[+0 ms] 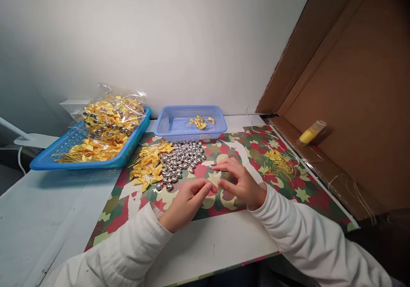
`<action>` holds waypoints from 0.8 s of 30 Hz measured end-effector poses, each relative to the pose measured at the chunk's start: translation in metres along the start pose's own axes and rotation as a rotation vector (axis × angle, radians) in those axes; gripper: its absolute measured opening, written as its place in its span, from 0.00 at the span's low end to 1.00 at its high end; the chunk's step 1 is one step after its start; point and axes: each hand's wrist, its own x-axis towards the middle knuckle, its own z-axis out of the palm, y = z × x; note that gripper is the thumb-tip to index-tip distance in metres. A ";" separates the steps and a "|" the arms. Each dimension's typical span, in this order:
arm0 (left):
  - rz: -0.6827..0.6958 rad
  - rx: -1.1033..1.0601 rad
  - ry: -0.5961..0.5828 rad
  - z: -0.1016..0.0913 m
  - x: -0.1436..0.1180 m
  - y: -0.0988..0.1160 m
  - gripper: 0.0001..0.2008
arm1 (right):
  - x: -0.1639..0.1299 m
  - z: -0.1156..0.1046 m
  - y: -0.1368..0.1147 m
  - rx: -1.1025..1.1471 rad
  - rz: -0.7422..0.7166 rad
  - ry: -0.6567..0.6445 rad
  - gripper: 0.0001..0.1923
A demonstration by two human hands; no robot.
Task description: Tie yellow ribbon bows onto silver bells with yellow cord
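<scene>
At the mat's [288,193] far edge a small blue basket [166,127] holds a few yellow bows [201,122], and a blue tray [48,161] off its far left corner carries a bag of bows [110,116]. Silver bells [181,161] and loose bows [147,164] lie heaped before the basket. Near the front edge, the left hand [185,201] and right hand [240,182] meet fingertip to fingertip, pinching something too small to tell.

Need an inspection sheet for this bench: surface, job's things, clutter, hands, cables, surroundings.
Surface: white table under a red-green camouflage-print mat.
Job's things: pile of small silver metal bells beside loose yellow ribbon bows; both hands near them.
Clutter: light-blue plastic basket, blue tray holding a clear bag of bows, yellow thread scraps.
Hands: left hand and right hand, fingertips meeting; contents too small to tell.
Cables: white cord at left edge.
Surroundings: white wall, brown cardboard panel.
</scene>
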 end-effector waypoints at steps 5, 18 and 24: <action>0.028 0.088 -0.090 0.000 0.000 0.005 0.18 | -0.001 0.004 -0.010 0.151 -0.064 0.020 0.09; 0.783 0.540 0.031 0.006 -0.012 0.004 0.14 | -0.017 0.029 -0.014 1.382 0.943 -0.450 0.19; 0.985 0.820 -0.220 0.024 -0.016 -0.001 0.09 | -0.013 0.030 -0.029 1.454 0.923 -0.249 0.12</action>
